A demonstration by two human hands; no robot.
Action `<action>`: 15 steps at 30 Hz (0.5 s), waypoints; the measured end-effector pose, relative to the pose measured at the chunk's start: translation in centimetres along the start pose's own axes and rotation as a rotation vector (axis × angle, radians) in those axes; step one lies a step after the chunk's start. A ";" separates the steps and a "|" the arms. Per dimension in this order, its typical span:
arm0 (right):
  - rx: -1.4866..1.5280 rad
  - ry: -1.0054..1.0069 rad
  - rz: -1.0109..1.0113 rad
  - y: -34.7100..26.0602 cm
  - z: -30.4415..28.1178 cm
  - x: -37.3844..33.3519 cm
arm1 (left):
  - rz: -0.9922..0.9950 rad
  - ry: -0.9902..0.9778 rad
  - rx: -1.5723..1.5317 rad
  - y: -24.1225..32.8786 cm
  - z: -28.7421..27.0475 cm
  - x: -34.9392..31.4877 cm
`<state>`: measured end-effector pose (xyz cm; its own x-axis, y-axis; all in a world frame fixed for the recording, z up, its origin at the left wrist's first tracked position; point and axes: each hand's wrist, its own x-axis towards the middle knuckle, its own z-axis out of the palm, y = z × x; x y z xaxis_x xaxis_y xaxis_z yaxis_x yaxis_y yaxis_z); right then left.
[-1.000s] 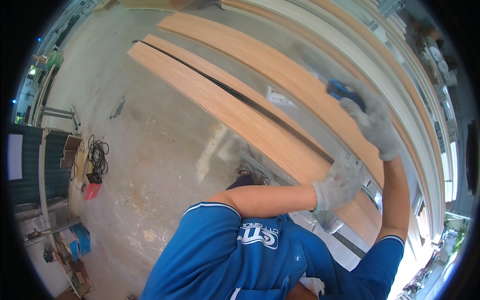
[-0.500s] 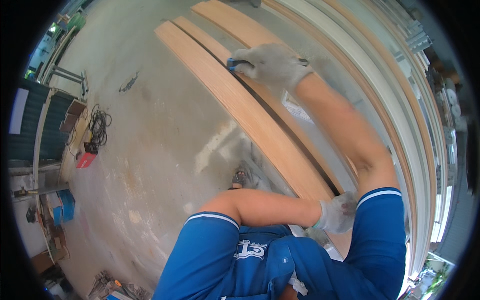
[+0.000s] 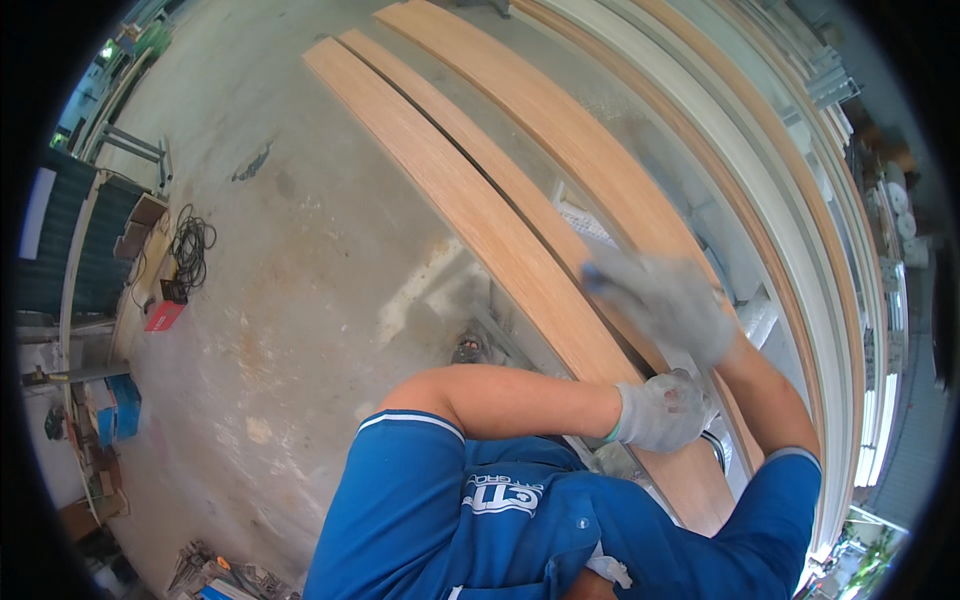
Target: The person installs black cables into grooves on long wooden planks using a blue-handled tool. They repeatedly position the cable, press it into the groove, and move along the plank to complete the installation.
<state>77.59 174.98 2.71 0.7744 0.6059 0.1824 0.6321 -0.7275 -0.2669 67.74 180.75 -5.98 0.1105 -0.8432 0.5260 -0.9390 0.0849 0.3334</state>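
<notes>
My left hand (image 3: pixel 662 412), in a grey work glove, is closed over the near part of a long light-brown wooden board (image 3: pixel 465 215), with its fingers curled at the board's right edge. Beyond it my gloved right hand (image 3: pixel 665 300) is blurred by motion. It is closed round a blue-and-black hand tool (image 3: pixel 594 274), of which only a blue end shows; its kind cannot be made out. This hand is over a narrower wooden strip (image 3: pixel 500 165), separated from the first board by a thin dark gap. Farther right lies another wooden board (image 3: pixel 560 105).
Long white and brown profiles (image 3: pixel 740 165) are stacked along the right. Black cable coils (image 3: pixel 192 245) and a red box (image 3: pixel 165 316) are on the left side. A blue box (image 3: pixel 122 408) stands lower left. Scraps (image 3: pixel 225 575) lie at the bottom left.
My right hand has come back along the strip toward me with the blue-and-black hand tool, from the far part to beside my left hand. The left hand still grips the board.
</notes>
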 end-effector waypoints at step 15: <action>0.045 -0.189 0.002 1.1 -2.7 -5.5 | -0.137 -0.168 -0.337 -0.6 -3.8 1.3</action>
<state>74.14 169.96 4.00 0.7537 0.6573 0.0020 0.6254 -0.7162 -0.3097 69.65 181.62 -2.47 0.1463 -0.9317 0.3324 -0.7566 0.1111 0.6444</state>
